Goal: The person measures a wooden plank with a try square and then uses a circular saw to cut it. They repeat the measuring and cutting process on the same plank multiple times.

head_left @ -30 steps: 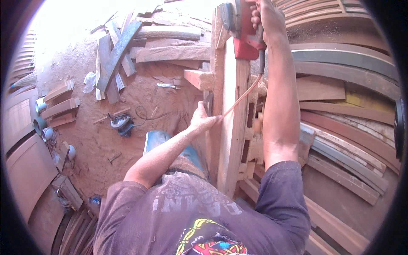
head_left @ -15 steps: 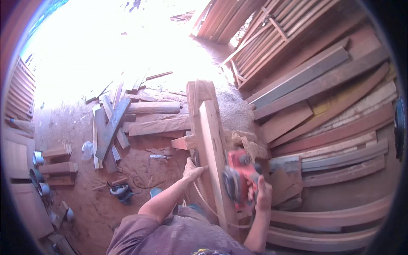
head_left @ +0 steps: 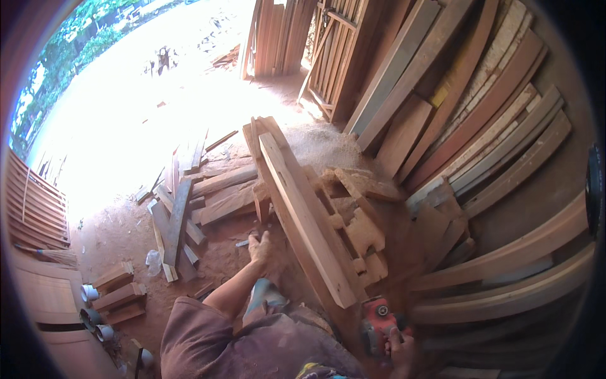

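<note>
A pale squared wooden beam [head_left: 306, 218] lies lengthwise on a wider, darker timber bench [head_left: 281, 136] in front of me. At the beam's near end, on its right, my right hand [head_left: 399, 348] grips a red and black electric planer [head_left: 380, 319]. The planer is off the beam's top, low beside its end. My left hand [head_left: 258, 246] is left of the bench, apart from the beam, its fingers curled. Just beyond it a wooden block [head_left: 261, 191] juts from the bench side. Whatever the left fingers hold is too small to make out.
Rough notched timber blocks [head_left: 360, 227] stand right of the bench. Curved and straight planks [head_left: 505, 234] lean along the right side. Loose boards [head_left: 177, 221] lie crossed on the floor at left. Short timbers [head_left: 123, 297] and round white pots [head_left: 89, 292] sit near panels. Sawdust [head_left: 322, 145] is heaped beyond.
My right hand has drawn the planer back from beside the beam's middle to its near end. My left hand has come away from the beam's side. The view has turned, tilting the beam.
</note>
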The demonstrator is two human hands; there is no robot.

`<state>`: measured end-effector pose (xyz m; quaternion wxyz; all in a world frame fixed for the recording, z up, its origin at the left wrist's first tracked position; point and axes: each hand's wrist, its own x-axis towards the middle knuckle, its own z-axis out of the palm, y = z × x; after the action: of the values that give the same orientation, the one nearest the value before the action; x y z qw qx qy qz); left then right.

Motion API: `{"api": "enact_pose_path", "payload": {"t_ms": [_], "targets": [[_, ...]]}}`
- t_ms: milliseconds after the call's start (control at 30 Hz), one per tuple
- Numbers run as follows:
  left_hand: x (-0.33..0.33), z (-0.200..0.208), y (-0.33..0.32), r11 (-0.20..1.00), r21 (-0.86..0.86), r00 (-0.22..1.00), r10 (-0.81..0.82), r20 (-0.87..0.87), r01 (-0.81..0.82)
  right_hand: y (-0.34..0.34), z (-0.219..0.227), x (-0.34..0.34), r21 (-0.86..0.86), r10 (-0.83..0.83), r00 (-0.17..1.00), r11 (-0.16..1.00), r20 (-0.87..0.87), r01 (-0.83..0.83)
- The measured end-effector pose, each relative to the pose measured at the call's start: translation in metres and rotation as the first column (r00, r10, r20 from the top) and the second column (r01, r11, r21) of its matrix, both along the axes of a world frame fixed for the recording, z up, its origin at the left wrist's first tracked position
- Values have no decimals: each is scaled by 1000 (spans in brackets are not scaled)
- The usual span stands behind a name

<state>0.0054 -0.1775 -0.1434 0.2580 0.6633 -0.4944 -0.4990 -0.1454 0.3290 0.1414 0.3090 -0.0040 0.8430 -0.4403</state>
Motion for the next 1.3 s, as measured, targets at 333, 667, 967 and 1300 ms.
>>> {"api": "enact_pose_path", "payload": {"t_ms": [333, 667, 967, 1300], "targets": [[146, 17, 24, 844, 154, 795, 536, -284, -514, 46, -38, 16, -107, 62, 984, 993, 164, -45], [133, 95, 11, 909, 146, 679, 391, -622, -389, 54, -36, 9, -63, 107, 972, 993, 212, -95], [49, 156, -62, 948, -317, 864, -187, -468, 33, -115, -24, 3, 200, 504, 688, 856, -521, -476], [-72, 132, -213, 770, -533, 917, -397, 28, 350, -179, -6, 35, 164, 396, 828, 918, -397, -361]]}}
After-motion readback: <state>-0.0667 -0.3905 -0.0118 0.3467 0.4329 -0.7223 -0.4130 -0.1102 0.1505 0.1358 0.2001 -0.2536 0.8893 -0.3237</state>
